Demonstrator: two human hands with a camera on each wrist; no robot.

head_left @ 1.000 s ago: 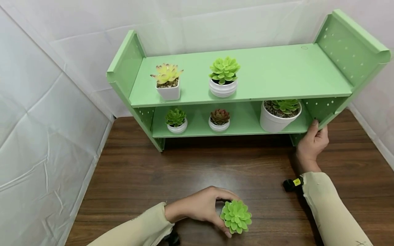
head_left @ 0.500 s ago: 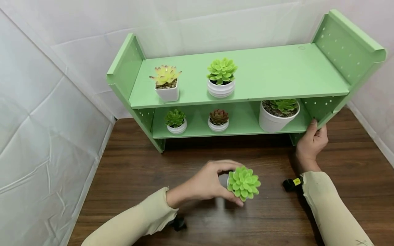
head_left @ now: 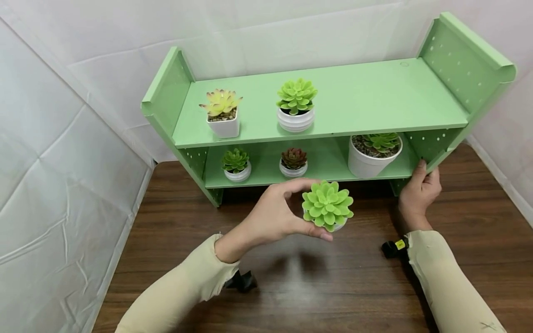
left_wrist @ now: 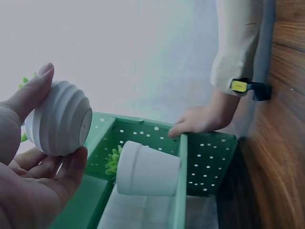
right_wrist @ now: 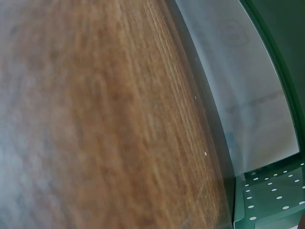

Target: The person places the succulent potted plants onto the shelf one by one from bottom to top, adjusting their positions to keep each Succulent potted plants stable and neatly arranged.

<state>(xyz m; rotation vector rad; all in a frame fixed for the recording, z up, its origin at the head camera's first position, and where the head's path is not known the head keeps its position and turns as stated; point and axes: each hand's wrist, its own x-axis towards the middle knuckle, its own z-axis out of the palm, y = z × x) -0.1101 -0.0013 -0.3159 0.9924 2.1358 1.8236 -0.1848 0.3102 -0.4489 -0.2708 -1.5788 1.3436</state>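
My left hand [head_left: 270, 215] grips a bright green potted succulent [head_left: 326, 203] by its ribbed white pot, held in the air in front of the shelf. In the left wrist view, thumb and fingers curl round that pot [left_wrist: 61, 119], its underside facing right. My right hand [head_left: 419, 196] holds the right side panel of the green two-tier shelf [head_left: 391, 97] low at its front edge, thumb on the near side. That hand [left_wrist: 198, 119] shows at the perforated panel in the left wrist view. The right wrist view has mostly wood and shelf, with barely any hand.
On the top tier stand a yellow succulent [head_left: 223, 113] in a square pot and a green succulent [head_left: 296, 104]. Below are a small green succulent [head_left: 236, 164], a reddish one [head_left: 294, 162] and a larger white pot [head_left: 372, 157]. White sheeting [head_left: 62, 138] hangs around the wooden table [head_left: 354, 282].
My left hand has lifted the succulent from near the table's front and carried it forward toward the shelf. The right hand keeps its hold on the side panel.
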